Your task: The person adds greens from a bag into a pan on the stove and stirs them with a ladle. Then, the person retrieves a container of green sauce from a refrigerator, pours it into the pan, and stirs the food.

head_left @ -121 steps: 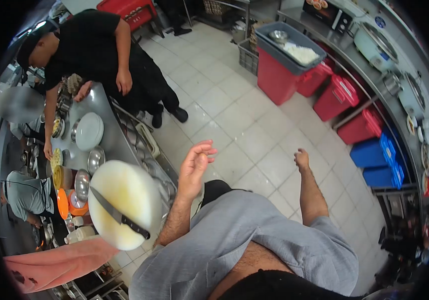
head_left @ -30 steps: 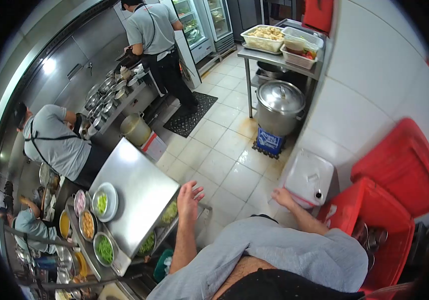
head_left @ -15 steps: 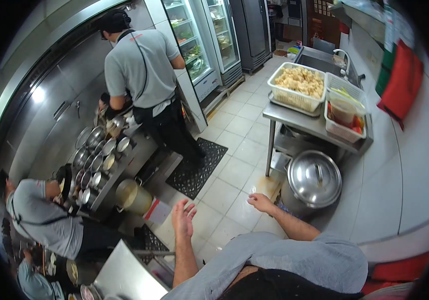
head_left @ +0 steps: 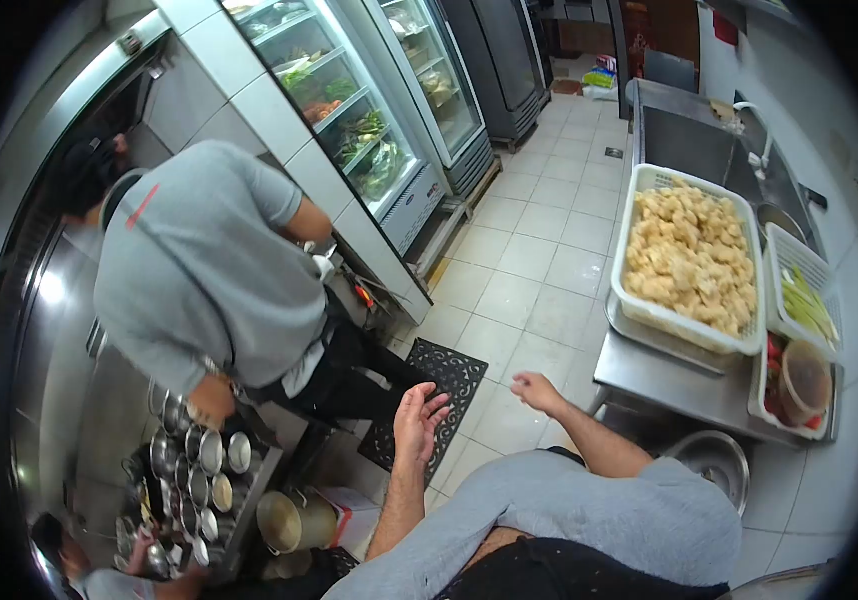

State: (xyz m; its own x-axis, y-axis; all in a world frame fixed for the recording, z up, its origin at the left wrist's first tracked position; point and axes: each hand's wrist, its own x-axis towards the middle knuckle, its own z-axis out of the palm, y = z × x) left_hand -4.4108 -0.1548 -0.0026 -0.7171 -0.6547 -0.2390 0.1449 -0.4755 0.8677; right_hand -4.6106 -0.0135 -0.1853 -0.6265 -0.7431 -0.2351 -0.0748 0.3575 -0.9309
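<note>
My left hand (head_left: 421, 425) is held out in front of me with its fingers apart and nothing in it; behind it lie a black patterned floor mat (head_left: 461, 370) and a person's dark trousers. My right hand (head_left: 539, 393) hangs in the air over the tiled floor, fingers loosely bent and holding nothing visible. To its right is the steel table (head_left: 639, 372). On that table a white basket (head_left: 639, 300) is heaped with pale golden battered-looking pieces (head_left: 694, 250). Neither hand touches anything.
A person in a grey shirt (head_left: 209, 260) stands at the left by the stove, near many metal pots (head_left: 199, 470). Another person is lower left. Glass-door fridges (head_left: 349, 120) line the back left. A sink (head_left: 689, 140), vegetable baskets (head_left: 799, 290) and a large pot (head_left: 294, 520) flank the aisle.
My view has moved forward along the aisle, so the table, basket and standing person appear nearer. The lidded pot has dropped out of view. Both hands stay raised without holding anything.
</note>
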